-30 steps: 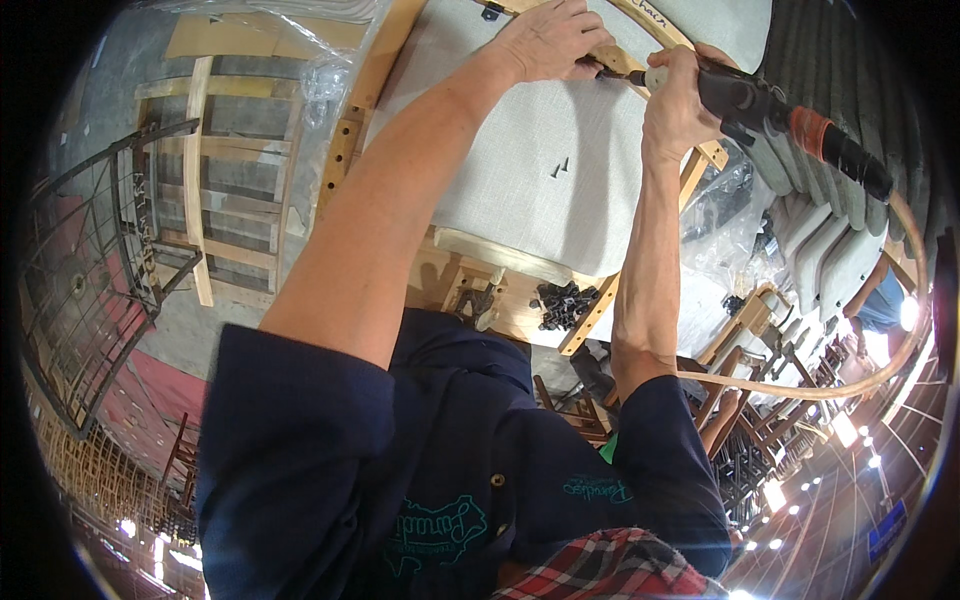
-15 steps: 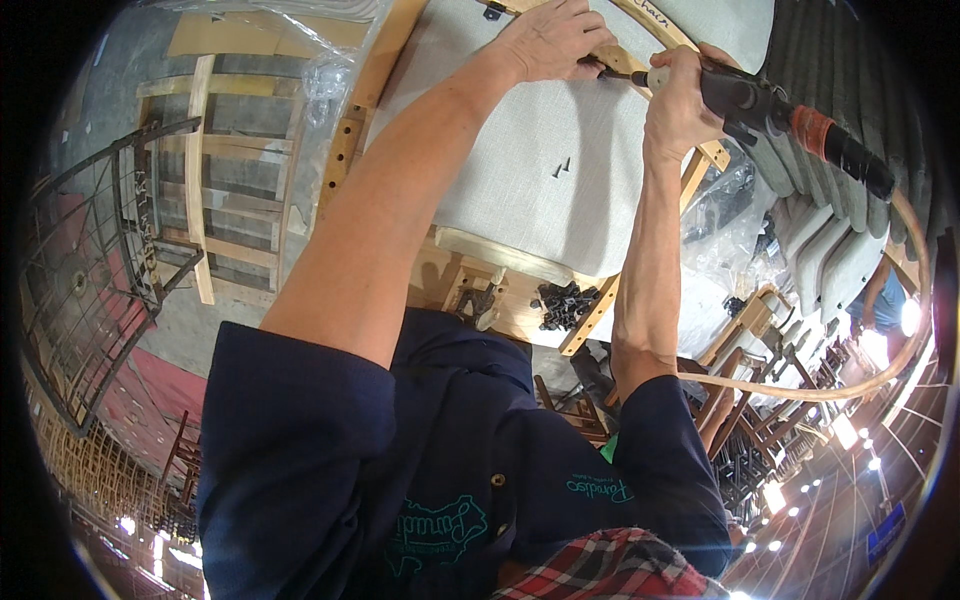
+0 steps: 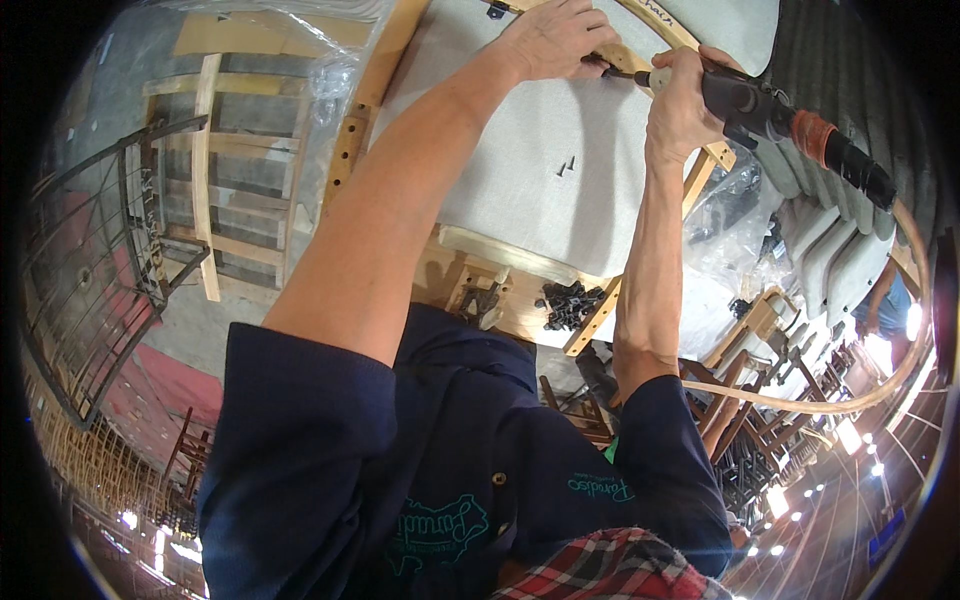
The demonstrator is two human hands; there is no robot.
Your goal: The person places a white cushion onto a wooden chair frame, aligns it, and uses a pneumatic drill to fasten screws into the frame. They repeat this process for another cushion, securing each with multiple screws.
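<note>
In my right hand (image 3: 680, 105) is an air screwdriver (image 3: 745, 100) with a dark body and orange band, its bit pointing left. My left hand (image 3: 558, 42) reaches across to the bit's tip, fingers pinched around something dark and small that they mostly hide. Both hands are over the far edge of a light grey fabric seat pad (image 3: 500, 165), beside a curved wooden frame rail (image 3: 655, 20). Two loose screws (image 3: 566, 167) lie on the fabric. A black bracket (image 3: 496, 11) sits near the far left of the frame.
Black plastic parts (image 3: 570, 303) are piled on a wooden surface near me. A hose (image 3: 925, 300) curves from the screwdriver down the right side. Grey pads (image 3: 815, 250) are stacked at right. A slatted wooden pallet (image 3: 245, 170) and a black wire rack (image 3: 95, 290) stand left.
The view has shifted slightly, moving the seat pad and surroundings a little to the right in the picture. Both hands keep their places at the bit and on the screwdriver.
</note>
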